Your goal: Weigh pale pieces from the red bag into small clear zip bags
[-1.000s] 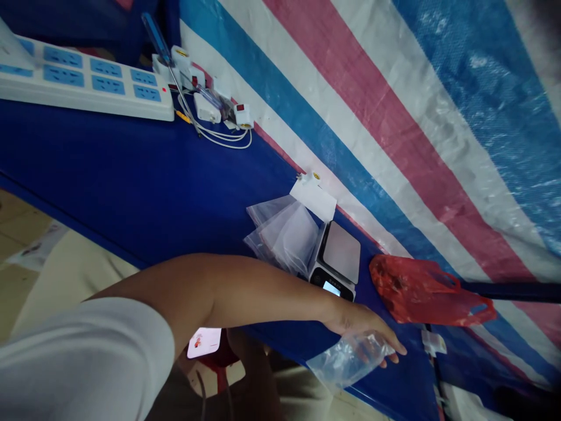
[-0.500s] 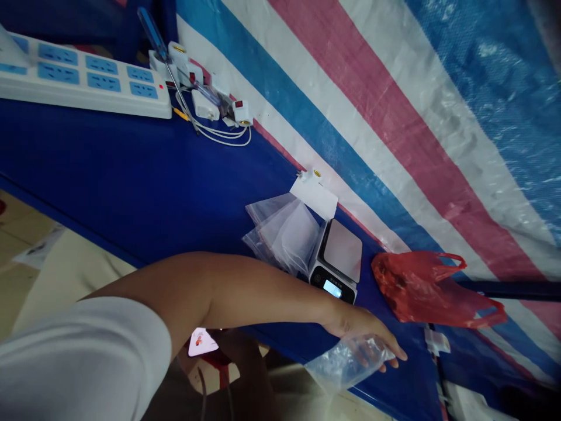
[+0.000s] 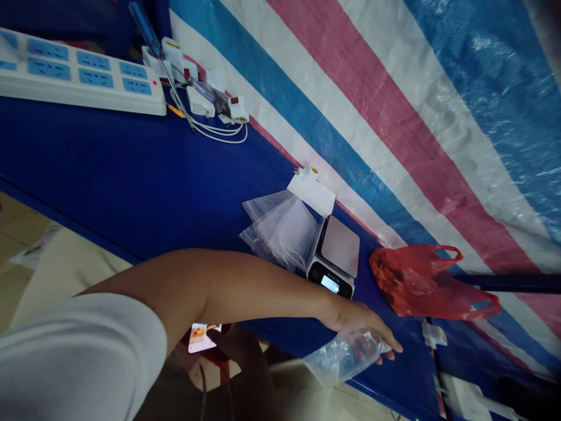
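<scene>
A clear plastic bag [image 3: 339, 358] is held at the edge of the blue table [image 3: 131, 164] by the left hand [image 3: 357, 327], its fingers [image 3: 381, 340] half curled around the bag. More clear bags [image 3: 280, 231] are left stacked against the digital scale [image 3: 337, 251], whose screen is lit. A red plastic bag [image 3: 416, 282] is laid just beyond the scale.

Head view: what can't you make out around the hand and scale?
In the head view:
Hand: fingers partly behind the clear plastic bag, grip unclear.
Scale display: digits too small to read.
Power strip: cut off by the left edge.
Screwdriver handle: cut off by the top edge.
</scene>
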Demonstrator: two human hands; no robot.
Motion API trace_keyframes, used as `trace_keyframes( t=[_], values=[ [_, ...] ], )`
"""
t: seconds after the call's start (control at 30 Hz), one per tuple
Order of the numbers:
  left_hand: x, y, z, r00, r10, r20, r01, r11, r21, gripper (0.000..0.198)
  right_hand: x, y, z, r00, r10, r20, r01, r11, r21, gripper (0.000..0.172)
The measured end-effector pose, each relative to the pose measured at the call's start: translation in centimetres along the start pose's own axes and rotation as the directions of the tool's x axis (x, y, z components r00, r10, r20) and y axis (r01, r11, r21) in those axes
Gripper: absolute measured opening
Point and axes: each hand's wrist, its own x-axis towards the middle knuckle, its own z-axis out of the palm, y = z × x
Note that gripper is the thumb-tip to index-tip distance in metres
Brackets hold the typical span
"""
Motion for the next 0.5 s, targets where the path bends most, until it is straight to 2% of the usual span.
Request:
trace_keyframes(
  t=[0.07, 0.2, 0.33, 0.4, 0.5],
  values=[
    [0.0, 0.0, 0.1, 1.0, -0.007, -0.007, 0.007, 1.0, -0.008, 0.041, 0.3, -0.2, 0.1, 1.0, -0.019, -0.003, 0.019, 1.0, -0.024, 0.054],
    [0.0, -0.1, 0.2, 1.0, -0.006, -0.016, 0.006, 1.0, -0.018, 0.04, 1.0, -0.8, 0.1, 0.997, -0.073, -0.006, 0.073, 0.997, -0.012, 0.037],
    [0.0, -0.1, 0.1, 1.0, -0.008, -0.002, 0.008, 1.0, -0.002, 0.04, 1.0, -0.8, 0.2, 0.998, -0.055, 0.022, 0.055, 0.998, -0.007, 0.033],
    [0.1, -0.2, -0.1, 1.0, -0.006, 0.008, 0.006, 1.0, 0.007, 0.04, 0.6, -0.2, 0.4, 0.997, -0.067, 0.031, 0.067, 0.998, 0.008, 0.042],
    [0.2, -0.2, -0.2, 1.0, 0.004, 0.018, -0.004, 1.0, 0.018, 0.041, 0.3, 0.9, 0.7, 0.992, -0.125, 0.024, 0.124, 0.991, 0.044, 0.071]
  ],
)
